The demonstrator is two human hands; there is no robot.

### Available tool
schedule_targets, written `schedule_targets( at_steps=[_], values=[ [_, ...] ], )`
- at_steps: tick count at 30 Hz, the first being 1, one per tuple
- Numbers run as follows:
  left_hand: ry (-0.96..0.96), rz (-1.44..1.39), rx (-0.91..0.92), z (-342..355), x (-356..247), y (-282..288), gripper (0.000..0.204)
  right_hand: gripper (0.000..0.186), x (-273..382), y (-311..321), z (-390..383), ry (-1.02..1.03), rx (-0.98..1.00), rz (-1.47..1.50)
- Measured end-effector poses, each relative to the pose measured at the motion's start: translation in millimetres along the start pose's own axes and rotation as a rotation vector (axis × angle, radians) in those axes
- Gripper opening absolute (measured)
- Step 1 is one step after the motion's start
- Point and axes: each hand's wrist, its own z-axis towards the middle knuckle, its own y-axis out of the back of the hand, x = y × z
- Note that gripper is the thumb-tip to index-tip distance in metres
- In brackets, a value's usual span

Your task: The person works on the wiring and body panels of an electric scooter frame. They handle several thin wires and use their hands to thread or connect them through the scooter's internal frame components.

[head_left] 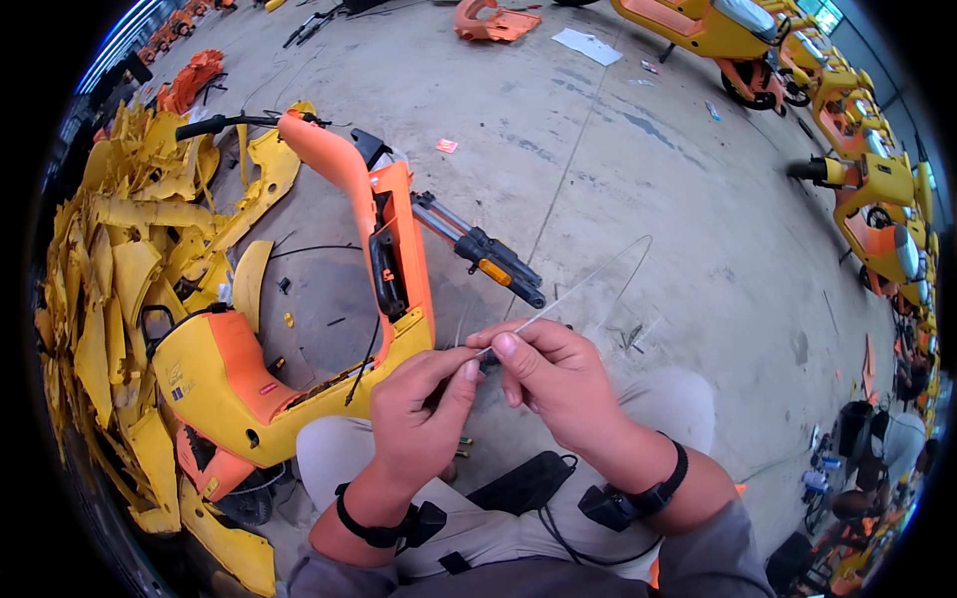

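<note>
A thin, pale wire [578, 285] runs up and to the right from between my hands, then bends back down in a loose loop. My right hand [558, 374] pinches it between thumb and forefinger. Close beside it, the fingertips of my left hand [424, 404] press together at the wire's near end. A small dark piece [488, 361] shows between the two hands; its kind cannot be made out. Just ahead and to the left lies a partly stripped orange and yellow scooter body [409, 249], with its front fork [483, 257] pointing right.
A heap of yellow body panels [130, 259] fills the left side. Rows of yellow scooters [872, 199] stand along the right. An orange shell part [493, 22] and a white sheet [587, 46] lie on the far floor. Loose black cables [319, 247] trail near the scooter body.
</note>
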Motion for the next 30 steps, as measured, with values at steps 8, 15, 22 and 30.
schedule_targets(
  at_steps=[8,15,22,30],
  values=[
    [0.07,-0.052,-0.049,0,8,-14,0.012,0.028,-4,10,-2,0.032,-0.039,-0.08],
    [0.16,0.0,-0.065,-2,25,-9,0.027,0.024,-18,7,4,0.283,-0.079,-0.197],
    [0.238,0.403,-0.052,-14,-24,-31,0.04,0.02,-21,16,-12,0.453,-0.207,-0.489],
    [0.154,0.284,-0.083,-11,-5,-29,0.036,0.017,-18,18,-16,0.611,-0.245,-0.585]
  ],
)
